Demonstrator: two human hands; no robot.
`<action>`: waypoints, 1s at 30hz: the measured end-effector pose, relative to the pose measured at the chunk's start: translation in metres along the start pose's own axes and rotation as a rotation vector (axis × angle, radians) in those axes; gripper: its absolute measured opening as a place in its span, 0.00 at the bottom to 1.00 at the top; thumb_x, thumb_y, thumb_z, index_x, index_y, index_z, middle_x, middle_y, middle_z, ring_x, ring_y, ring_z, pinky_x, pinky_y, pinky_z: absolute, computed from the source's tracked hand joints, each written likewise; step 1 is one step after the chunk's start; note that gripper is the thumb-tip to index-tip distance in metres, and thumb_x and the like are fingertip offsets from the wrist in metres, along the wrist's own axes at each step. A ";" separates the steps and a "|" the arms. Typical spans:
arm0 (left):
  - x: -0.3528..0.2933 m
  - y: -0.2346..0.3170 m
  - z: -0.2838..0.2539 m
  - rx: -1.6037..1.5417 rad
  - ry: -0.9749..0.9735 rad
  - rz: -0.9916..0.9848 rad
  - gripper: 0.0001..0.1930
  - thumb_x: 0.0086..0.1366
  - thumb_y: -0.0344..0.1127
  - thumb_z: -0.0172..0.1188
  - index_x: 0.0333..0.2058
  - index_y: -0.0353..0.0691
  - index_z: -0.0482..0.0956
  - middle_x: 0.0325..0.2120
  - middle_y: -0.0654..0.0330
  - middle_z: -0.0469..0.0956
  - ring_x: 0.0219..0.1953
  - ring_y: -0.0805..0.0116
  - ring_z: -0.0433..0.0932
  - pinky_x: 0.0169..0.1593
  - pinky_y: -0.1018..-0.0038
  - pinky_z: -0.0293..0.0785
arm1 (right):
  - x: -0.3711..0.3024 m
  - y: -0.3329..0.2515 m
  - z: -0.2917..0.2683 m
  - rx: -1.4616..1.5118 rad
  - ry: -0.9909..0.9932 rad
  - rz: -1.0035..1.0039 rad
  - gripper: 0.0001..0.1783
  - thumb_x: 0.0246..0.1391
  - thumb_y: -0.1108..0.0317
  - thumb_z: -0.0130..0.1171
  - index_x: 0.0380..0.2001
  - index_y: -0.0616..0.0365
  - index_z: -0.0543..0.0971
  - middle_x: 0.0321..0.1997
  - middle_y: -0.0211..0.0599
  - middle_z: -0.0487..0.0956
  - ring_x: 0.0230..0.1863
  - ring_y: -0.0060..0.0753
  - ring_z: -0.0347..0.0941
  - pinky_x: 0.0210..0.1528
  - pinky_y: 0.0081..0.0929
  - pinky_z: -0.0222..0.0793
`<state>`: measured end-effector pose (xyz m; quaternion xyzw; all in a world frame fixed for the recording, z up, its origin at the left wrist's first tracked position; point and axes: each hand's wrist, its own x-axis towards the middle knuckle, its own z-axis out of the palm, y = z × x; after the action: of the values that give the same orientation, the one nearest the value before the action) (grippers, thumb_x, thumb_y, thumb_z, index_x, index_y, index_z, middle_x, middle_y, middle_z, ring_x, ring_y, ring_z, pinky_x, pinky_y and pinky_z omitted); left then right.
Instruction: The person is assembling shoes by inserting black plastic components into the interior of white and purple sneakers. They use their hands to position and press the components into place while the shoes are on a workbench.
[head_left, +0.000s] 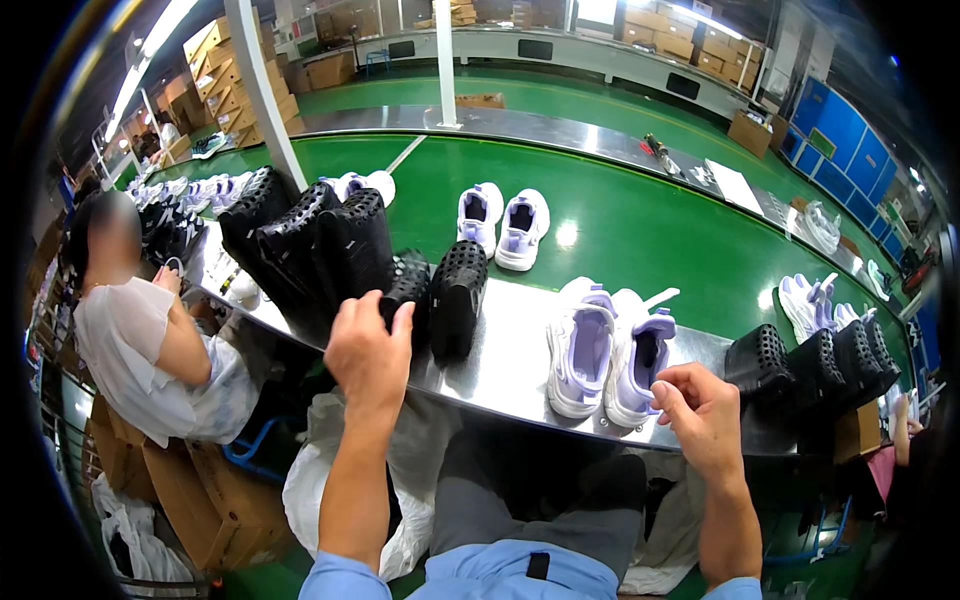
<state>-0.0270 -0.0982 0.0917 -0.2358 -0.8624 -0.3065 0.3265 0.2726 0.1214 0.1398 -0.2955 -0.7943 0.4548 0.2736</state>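
Note:
My left hand (369, 347) is beside a black perforated insert (406, 282), with thumb and fingers apart; whether it touches the insert is unclear. A second black insert (459, 300) stands just right of that one. Centre right on the metal worktop edge is a pair of white-and-lavender sneakers, the left sneaker (581, 355) and the right sneaker (630, 390), heels away from me. My right hand (703, 412) is by the right sneaker's side, fingers curled and thumb drawn in. Anything between those fingertips is too small to make out.
Tall black inserts (352, 245) cluster at left, more black inserts (815, 365) at right. Another sneaker pair (521, 230) rests on the green conveyor belt (610, 220). A person (150, 350) sits at far left, near cardboard boxes (215, 490). A metal post (262, 95) rises behind the inserts.

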 end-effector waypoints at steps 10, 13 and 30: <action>-0.082 0.113 -0.064 -0.624 -0.030 0.684 0.21 0.59 0.42 0.78 0.45 0.35 0.85 0.24 0.64 0.74 0.21 0.64 0.71 0.26 0.68 0.69 | -0.038 -0.026 0.078 1.129 -0.318 0.438 0.29 0.67 0.56 0.68 0.61 0.64 0.71 0.54 0.39 0.79 0.54 0.30 0.77 0.55 0.31 0.77; -0.074 0.107 -0.069 -0.821 -0.139 0.416 0.24 0.61 0.47 0.76 0.47 0.33 0.84 0.29 0.59 0.80 0.29 0.59 0.77 0.33 0.66 0.75 | -0.035 -0.014 0.043 0.991 -0.558 0.466 0.29 0.63 0.58 0.69 0.60 0.63 0.73 0.51 0.38 0.80 0.50 0.26 0.77 0.50 0.29 0.78; -0.045 0.150 0.031 -0.744 -0.637 -0.121 0.20 0.70 0.44 0.66 0.43 0.27 0.85 0.37 0.48 0.86 0.41 0.58 0.84 0.47 0.65 0.78 | -0.013 -0.005 -0.003 -0.384 -0.106 -0.194 0.23 0.60 0.53 0.71 0.31 0.65 0.78 0.21 0.56 0.79 0.27 0.62 0.82 0.30 0.49 0.76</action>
<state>0.0814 0.0188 0.0974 -0.3680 -0.7637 -0.5247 -0.0779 0.2824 0.1118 0.1440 -0.2402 -0.9043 0.2816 0.2127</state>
